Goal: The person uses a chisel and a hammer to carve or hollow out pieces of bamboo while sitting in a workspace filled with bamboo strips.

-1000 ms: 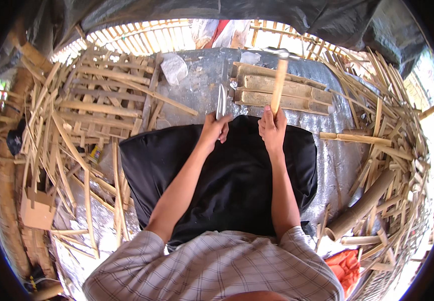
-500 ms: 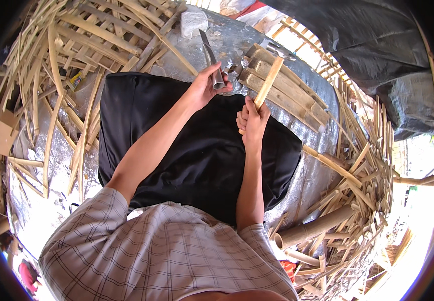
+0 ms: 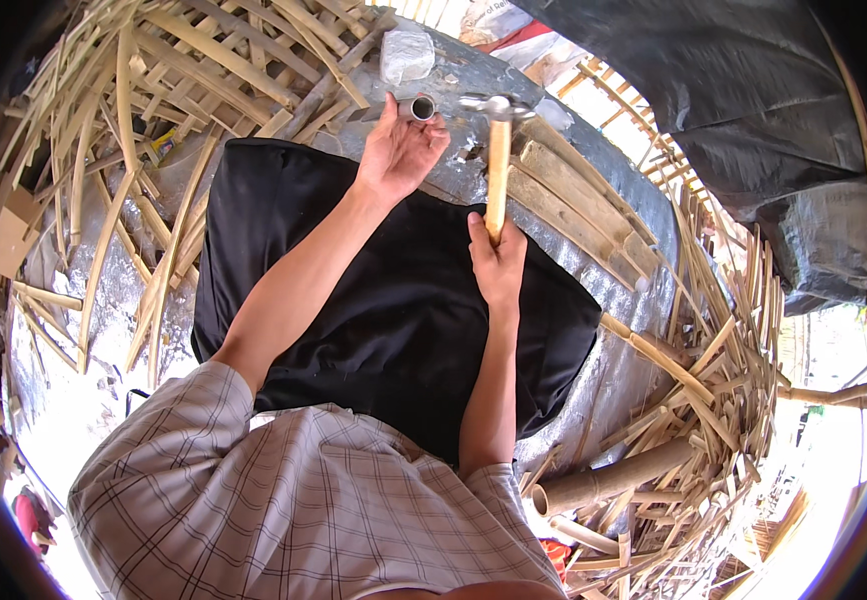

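Note:
My left hand grips a metal blade with a hollow round tube handle. The tube's open end faces up, and most of the blade is hidden behind the fingers. To the right, my right hand is closed around the lower wooden handle of a hammer. Its metal head stands at the far end, right of the tube and apart from it. Across my lap lies a black cloth, beneath both forearms.
Split bamboo strips are piled at the far left, with more bamboo on the right. Weathered planks lie beyond my right hand. A pale block sits at the back; a black sheet hangs at upper right.
My left hand has risen and turned the bladed tube, so its open end now faces up. The hammer has swung leftward and more upright, bringing its head into clear view beside the tube.

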Demonstrator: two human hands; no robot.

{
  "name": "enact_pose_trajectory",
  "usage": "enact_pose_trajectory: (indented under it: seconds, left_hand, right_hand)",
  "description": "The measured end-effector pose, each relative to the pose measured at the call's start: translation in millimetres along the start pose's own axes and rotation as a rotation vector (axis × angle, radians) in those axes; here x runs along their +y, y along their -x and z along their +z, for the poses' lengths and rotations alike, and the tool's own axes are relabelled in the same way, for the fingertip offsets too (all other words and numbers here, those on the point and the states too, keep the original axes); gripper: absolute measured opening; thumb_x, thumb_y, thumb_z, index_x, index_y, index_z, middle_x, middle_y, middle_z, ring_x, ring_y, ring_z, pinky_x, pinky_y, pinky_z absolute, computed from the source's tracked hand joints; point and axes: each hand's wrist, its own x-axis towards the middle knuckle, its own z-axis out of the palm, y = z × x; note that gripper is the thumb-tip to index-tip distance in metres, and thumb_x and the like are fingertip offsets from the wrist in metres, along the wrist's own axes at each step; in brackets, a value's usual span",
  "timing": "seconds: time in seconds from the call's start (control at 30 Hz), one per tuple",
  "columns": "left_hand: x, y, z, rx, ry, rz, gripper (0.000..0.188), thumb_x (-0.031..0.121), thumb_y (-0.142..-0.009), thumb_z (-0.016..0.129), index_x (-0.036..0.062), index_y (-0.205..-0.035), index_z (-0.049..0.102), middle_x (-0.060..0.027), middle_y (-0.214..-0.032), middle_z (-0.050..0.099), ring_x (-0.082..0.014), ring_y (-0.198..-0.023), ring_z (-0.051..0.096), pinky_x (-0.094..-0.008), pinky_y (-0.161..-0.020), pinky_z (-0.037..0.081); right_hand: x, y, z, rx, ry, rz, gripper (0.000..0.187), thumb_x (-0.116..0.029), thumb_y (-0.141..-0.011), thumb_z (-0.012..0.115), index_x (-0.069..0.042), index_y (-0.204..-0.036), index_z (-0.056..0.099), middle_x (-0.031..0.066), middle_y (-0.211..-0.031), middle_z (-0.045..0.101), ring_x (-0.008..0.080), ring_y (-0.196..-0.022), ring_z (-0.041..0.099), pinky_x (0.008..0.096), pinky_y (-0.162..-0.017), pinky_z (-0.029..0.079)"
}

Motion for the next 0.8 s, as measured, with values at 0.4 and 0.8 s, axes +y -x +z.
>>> enact_pose_trajectory:
  seconds: [0.4, 0.8]
  left_hand:
    - [-4.0, 8.9, 0.6, -0.103, -0.146, -0.013, 0.038, 0.042, -0.09, 0.073, 0.0227, -0.121, 0.064, 0.0031, -0.125, 0.062, -0.0193, -0.118, 0.054, -0.0419, -0.101, 0.045]
    - [27.0, -10.2, 23.8, -0.215, -0.964, 0.079, 0.032, 0.027, -0.091, 0.078, 0.0147, -0.114, 0.06, -0.0025, -0.125, 0.061, -0.0147, -0.114, 0.059, -0.0354, -0.088, 0.05]
  right_hand:
    - [-4.0, 0.4, 14.6, -0.149, 0.128, -0.098, 0.025, -0.016, -0.099, 0.066, 0.005, -0.088, 0.055, 0.0107, -0.056, 0.039, 0.0104, -0.052, 0.029, 0.0335, -0.045, 0.03]
    - [-20.3, 13.3, 27.6, -0.677, -1.135, 0.559, 0.03, -0.023, -0.108, 0.052, -0.019, -0.08, 0.04, -0.0075, -0.051, 0.021, 0.0029, -0.035, 0.019, 0.0235, -0.033, 0.013]
